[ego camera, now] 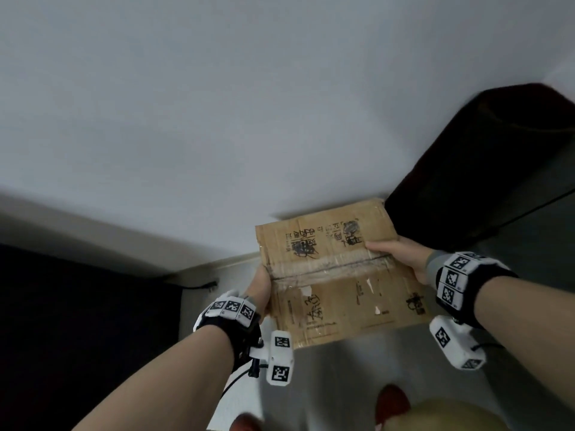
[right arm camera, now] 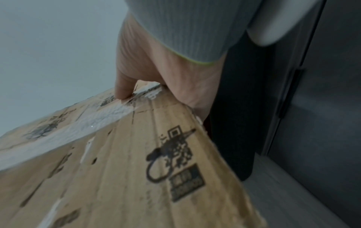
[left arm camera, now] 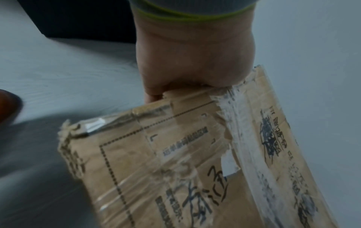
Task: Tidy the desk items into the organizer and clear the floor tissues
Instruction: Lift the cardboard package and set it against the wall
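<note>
A worn brown cardboard box [ego camera: 336, 275] with clear tape and black scribbled markings is held up in front of a pale wall. My left hand [ego camera: 259, 290] grips its left edge, and my right hand [ego camera: 401, 256] grips its right edge with the thumb on top. The left wrist view shows the left hand [left arm camera: 193, 64] clamped on the taped edge of the box [left arm camera: 175, 169]. In the right wrist view the right hand [right arm camera: 152, 80] has its thumb pressed on the top face of the box [right arm camera: 126, 162]. No tissues or organizer are in view.
A black chair or bag [ego camera: 485, 163] stands close to the right of the box. A dark surface [ego camera: 77, 321] fills the lower left. A grey cabinet door [right arm camera: 322, 108] is at the right. Red footwear [ego camera: 392, 402] shows on the grey floor [ego camera: 326, 384] below.
</note>
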`<state>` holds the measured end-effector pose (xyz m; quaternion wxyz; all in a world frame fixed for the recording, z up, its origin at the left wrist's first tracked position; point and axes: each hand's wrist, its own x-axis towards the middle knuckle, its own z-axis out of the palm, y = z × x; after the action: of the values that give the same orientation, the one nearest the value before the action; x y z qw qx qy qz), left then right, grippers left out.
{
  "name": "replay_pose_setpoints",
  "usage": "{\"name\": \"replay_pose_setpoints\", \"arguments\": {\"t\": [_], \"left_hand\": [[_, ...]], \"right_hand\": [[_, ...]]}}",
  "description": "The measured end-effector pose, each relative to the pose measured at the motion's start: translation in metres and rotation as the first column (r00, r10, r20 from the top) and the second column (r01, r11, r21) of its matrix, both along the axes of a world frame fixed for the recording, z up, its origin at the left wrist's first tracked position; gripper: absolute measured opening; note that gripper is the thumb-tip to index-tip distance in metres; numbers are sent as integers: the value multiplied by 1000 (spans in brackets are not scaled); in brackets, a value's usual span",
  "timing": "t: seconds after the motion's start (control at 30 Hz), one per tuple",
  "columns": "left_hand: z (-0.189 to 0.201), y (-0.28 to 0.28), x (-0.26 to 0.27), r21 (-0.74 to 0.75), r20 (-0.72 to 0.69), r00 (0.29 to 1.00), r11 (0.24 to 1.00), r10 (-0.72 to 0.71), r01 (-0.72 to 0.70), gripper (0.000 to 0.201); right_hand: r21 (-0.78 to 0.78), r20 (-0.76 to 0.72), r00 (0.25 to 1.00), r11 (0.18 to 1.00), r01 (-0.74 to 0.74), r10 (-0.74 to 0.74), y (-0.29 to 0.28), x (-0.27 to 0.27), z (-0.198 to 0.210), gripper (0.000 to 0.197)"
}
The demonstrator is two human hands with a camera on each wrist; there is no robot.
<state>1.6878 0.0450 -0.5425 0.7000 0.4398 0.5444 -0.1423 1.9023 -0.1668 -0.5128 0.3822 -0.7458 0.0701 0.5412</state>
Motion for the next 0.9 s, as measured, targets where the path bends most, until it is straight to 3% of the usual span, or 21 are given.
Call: {"name": "replay_pose_setpoints", "arguments": {"t": [0.23, 0.37, 0.53, 0.7, 0.9], "left_hand": [[-98, 21, 30, -2, -25, 1000, 1000, 8, -8, 69], [-137, 24, 42, -34, -12, 999, 999, 38, -38, 72], [-176, 27, 43, -42, -31, 1000, 999, 4, -5, 83], [-173, 34, 38, 28, -44, 995, 996, -87, 88, 82], [-189, 40, 41, -91, -37, 989, 986, -146, 142, 91]], "right_hand": [[19, 38, 999, 1000, 6, -7, 15, 27, -111, 93], [21, 101, 995, 1000, -5, 3, 21, 38, -148, 90], [31, 44, 995, 995, -92, 91, 16, 40, -171, 77], [41, 59, 993, 994, -104, 101, 19, 48, -168, 62], [19, 96, 992, 996, -87, 84, 25, 52, -176, 59]]}}
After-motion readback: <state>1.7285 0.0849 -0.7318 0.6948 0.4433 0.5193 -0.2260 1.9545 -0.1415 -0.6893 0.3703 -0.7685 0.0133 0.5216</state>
